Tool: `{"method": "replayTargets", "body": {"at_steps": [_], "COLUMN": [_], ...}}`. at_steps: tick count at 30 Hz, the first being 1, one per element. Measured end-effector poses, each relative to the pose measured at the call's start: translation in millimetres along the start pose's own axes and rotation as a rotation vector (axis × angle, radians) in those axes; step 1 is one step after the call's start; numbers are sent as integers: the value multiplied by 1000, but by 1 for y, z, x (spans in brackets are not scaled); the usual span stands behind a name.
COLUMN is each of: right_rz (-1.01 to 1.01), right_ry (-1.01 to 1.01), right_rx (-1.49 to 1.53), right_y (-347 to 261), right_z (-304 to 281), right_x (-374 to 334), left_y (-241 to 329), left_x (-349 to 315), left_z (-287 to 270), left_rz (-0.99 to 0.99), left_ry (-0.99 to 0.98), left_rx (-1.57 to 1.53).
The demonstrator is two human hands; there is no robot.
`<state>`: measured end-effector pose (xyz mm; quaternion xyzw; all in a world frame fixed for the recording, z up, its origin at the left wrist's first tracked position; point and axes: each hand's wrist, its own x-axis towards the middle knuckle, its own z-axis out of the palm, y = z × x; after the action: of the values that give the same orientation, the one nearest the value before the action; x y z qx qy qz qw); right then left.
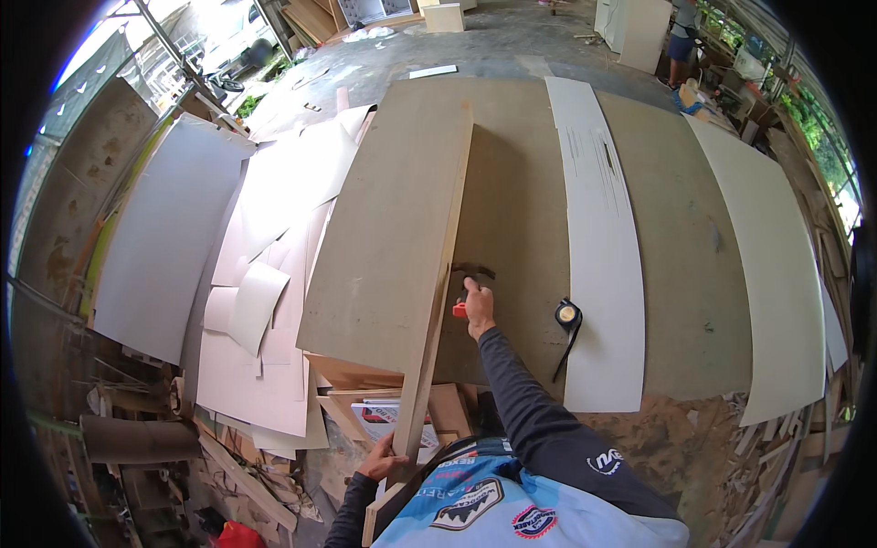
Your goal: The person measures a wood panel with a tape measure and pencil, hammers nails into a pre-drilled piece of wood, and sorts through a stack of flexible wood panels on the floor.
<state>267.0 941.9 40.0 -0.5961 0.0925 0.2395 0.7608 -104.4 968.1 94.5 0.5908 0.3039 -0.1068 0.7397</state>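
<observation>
My right hand (479, 310) is closed around a hammer (473, 270), its dark head close to the right edge of a long plywood panel (393, 201). A small red part (459, 310) shows beside the fingers; I cannot tell whether it belongs to the hammer. Pale wood strip (448, 237) runs along that panel edge. Near its close end, my left hand (382, 458) grips the strip with the fingers curled over it. The panel lies raised above a wider board (512, 183) and casts a shadow on it.
A black tape measure (567, 315) sits at the edge of a white strip (603, 247) to my right. Another white sheet (767, 256) lies farther right. White sheet offcuts (260, 301) pile up at left. Wood scraps (247, 475) litter the floor. A person (681, 46) stands far right.
</observation>
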Motion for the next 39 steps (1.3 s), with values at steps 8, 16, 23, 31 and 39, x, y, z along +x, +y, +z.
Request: {"method": "replayTargets", "body": {"at_steps": [8, 16, 23, 31, 39], "right_rz": [-36, -183, -18, -293, -100], "right_ry": [259, 62, 275, 249, 509], "right_rx": [50, -179, 311, 114, 265], "right_y": [11, 39, -37, -60, -67], "right_z": [16, -1, -20, -4, 31], "right_x": [-9, 0, 30, 107, 92], "left_y": [-7, -9, -54, -58, -47], "left_x": [-1, -12, -61, -86, -96], "left_z": [0, -2, -15, -6, -10], "left_rz": [36, 17, -67, -97, -201], "left_ry": [21, 15, 56, 3, 6], "left_rx": [42, 40, 55, 103, 91]}}
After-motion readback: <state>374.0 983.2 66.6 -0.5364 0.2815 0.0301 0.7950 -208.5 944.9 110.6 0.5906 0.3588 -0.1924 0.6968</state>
